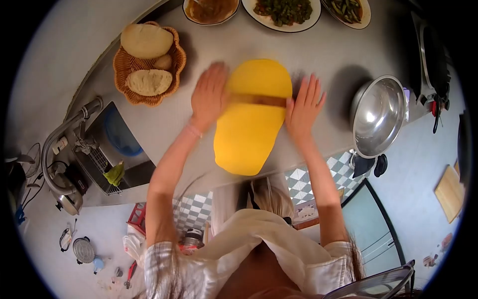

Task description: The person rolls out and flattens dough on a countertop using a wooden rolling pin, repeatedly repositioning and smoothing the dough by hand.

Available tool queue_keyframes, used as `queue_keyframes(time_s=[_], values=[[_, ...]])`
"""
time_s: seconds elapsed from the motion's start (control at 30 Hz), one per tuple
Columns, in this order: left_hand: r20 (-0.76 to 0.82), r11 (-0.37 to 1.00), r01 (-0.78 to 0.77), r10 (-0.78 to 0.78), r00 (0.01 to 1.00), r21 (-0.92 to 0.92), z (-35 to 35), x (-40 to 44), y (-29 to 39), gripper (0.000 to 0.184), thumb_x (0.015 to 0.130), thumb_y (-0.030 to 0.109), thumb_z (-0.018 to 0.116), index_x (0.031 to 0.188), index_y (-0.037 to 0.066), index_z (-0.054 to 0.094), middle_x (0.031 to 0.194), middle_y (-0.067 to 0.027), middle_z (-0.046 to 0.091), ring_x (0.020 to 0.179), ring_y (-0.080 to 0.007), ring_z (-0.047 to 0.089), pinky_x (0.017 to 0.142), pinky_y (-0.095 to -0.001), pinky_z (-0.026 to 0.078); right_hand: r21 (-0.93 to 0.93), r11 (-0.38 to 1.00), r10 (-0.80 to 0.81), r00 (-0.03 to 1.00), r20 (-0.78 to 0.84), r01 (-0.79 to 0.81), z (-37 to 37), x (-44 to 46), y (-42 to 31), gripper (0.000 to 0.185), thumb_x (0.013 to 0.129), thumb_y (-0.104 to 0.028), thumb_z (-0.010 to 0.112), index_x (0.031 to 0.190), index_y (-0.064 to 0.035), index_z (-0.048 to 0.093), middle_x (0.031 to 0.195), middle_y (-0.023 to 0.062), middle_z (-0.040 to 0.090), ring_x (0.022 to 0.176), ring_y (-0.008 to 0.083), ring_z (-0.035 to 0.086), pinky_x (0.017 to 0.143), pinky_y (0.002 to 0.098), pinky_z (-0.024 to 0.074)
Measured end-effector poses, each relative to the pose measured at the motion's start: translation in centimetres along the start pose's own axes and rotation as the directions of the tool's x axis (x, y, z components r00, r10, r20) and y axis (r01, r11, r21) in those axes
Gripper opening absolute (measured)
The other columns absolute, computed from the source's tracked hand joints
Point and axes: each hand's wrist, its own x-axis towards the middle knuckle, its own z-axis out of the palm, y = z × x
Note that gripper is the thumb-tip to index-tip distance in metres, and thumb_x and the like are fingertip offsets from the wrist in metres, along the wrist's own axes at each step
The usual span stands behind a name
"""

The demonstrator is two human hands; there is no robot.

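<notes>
Two open hands, left hand (209, 94) and right hand (305, 102), fingers extended, work a slim brown rolling pin (269, 101) across the flat yellow dough sheet (245, 137), mid-way between left and right on the grey counter (318, 55); rolling seems underway, calling for even pressure.

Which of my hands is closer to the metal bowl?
Right. Your right hand is beside the yellow dough, toward the metal bowl; your left hand is on the dough's far side.

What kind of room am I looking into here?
Most likely a home kitchen: a sink with a curved faucet, dishes of cooked food along the counter, and yellow dough being rolled out.
</notes>
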Motion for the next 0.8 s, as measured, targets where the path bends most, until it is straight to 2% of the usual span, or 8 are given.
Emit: queue_keyframes(time_s=[0.1, 0.2, 0.23, 0.33, 0.37, 0.5, 0.7, 0.8], values=[[-0.143, 0.999, -0.009, 0.003, 0.990, -0.046, -0.1, 6.1, -1.0, 0.031, 0.087, 0.020, 0.052, 0.113, 0.002, 0.051, 0.122, -0.0186, 0.050, 0.111, -0.0398, 0.047, 0.093, -0.0486, 0.039, 0.073, 0.996, -0.029, 0.987, -0.160, 0.041, 0.1, 8.5, 0.7, 0.063, 0.090, -0.032, 0.048, 0.144, -0.0026, 0.030, 0.152, 0.0206, 0.024, 0.140, 0.0401, 0.021, 0.110, 0.0588, 0.0105], [-0.093, 0.991, 0.000, 0.013, 0.996, 0.136, 1.9, 3.0, -1.7, 0.031, 0.086, 0.018, 0.054, 0.112, 0.000, 0.051, 0.117, -0.0199, 0.050, 0.107, -0.0403, 0.046, 0.093, -0.0484, 0.039, 0.067, 0.997, 0.035, 0.988, -0.152, -0.025, 0.9, 5.3, 1.1, 0.061, 0.090, -0.027, 0.048, 0.143, -0.0013, 0.031, 0.151, 0.0210, 0.026, 0.140, 0.0398, 0.022, 0.110, 0.0585, 0.0124], [-0.119, 0.997, -0.074, 0.075, 0.990, 0.012, 1.5, 2.5, -1.3, 0.030, 0.084, 0.016, 0.056, 0.109, -0.001, 0.052, 0.114, -0.0201, 0.050, 0.105, -0.0402, 0.046, 0.091, -0.0476, 0.038, 0.028, 0.998, 0.055, 0.991, -0.121, -0.052, 0.6, 4.0, 0.6, 0.060, 0.089, -0.025, 0.047, 0.141, 0.0004, 0.032, 0.150, 0.0211, 0.027, 0.139, 0.0401, 0.023, 0.111, 0.0581, 0.0118], [-0.181, 0.989, -0.128, 0.141, 0.973, 0.079, 1.0, 5.8, -1.8, 0.028, 0.084, 0.016, 0.056, 0.106, -0.001, 0.052, 0.111, -0.0195, 0.051, 0.103, -0.0388, 0.046, 0.090, -0.0462, 0.038, 0.084, 0.996, 0.027, 0.978, -0.208, -0.009, 0.4, 8.3, 1.0, 0.061, 0.089, -0.027, 0.047, 0.141, 0.0009, 0.031, 0.151, 0.0207, 0.026, 0.140, 0.0394, 0.022, 0.111, 0.0578, 0.0092], [-0.168, 0.996, -0.036, 0.050, 0.985, 0.082, 0.7, 7.1, -1.9, 0.026, 0.085, 0.016, 0.056, 0.105, 0.000, 0.052, 0.111, -0.0196, 0.052, 0.101, -0.0384, 0.046, 0.088, -0.0474, 0.037, 0.122, 0.992, 0.053, 0.960, -0.276, -0.019, 0.4, 10.3, 0.9, 0.061, 0.088, -0.027, 0.047, 0.141, 0.0010, 0.032, 0.150, 0.0212, 0.027, 0.140, 0.0399, 0.022, 0.111, 0.0578, 0.0087], [-0.239, 0.990, -0.108, 0.128, 0.963, 0.093, 1.6, 4.5, -1.3, 0.027, 0.086, 0.017, 0.056, 0.105, -0.002, 0.052, 0.110, -0.0218, 0.051, 0.099, -0.0391, 0.045, 0.087, -0.0496, 0.035, 0.068, 0.997, 0.050, 0.973, -0.225, -0.035, 0.3, 6.8, 0.6, 0.060, 0.088, -0.026, 0.048, 0.139, 0.0016, 0.034, 0.148, 0.0219, 0.029, 0.138, 0.0409, 0.024, 0.111, 0.0580, 0.0114], [-0.241, 0.984, -0.054, 0.095, 0.966, 0.170, 1.3, 7.2, -1.8, 0.028, 0.089, 0.019, 0.053, 0.107, -0.003, 0.050, 0.110, -0.0218, 0.051, 0.099, -0.0388, 0.044, 0.088, -0.0489, 0.034, 0.162, 0.986, 0.094, 0.945, -0.314, -0.045, 1.3, 10.9, 1.6, 0.065, 0.086, -0.027, 0.051, 0.141, 0.0025, 0.030, 0.150, 0.0217, 0.027, 0.139, 0.0399, 0.021, 0.112, 0.0566, 0.0087], [-0.298, 0.980, -0.127, 0.168, 0.940, 0.152, 2.2, 7.0, -2.3, 0.028, 0.088, 0.018, 0.054, 0.106, -0.003, 0.051, 0.111, -0.0224, 0.051, 0.100, -0.0397, 0.044, 0.088, -0.0489, 0.034, 0.160, 0.986, 0.095, 0.936, -0.339, -0.042, 1.3, 12.6, 2.0, 0.066, 0.087, -0.027, 0.051, 0.142, 0.0026, 0.029, 0.149, 0.0222, 0.027, 0.140, 0.0396, 0.021, 0.113, 0.0561, 0.0080]])
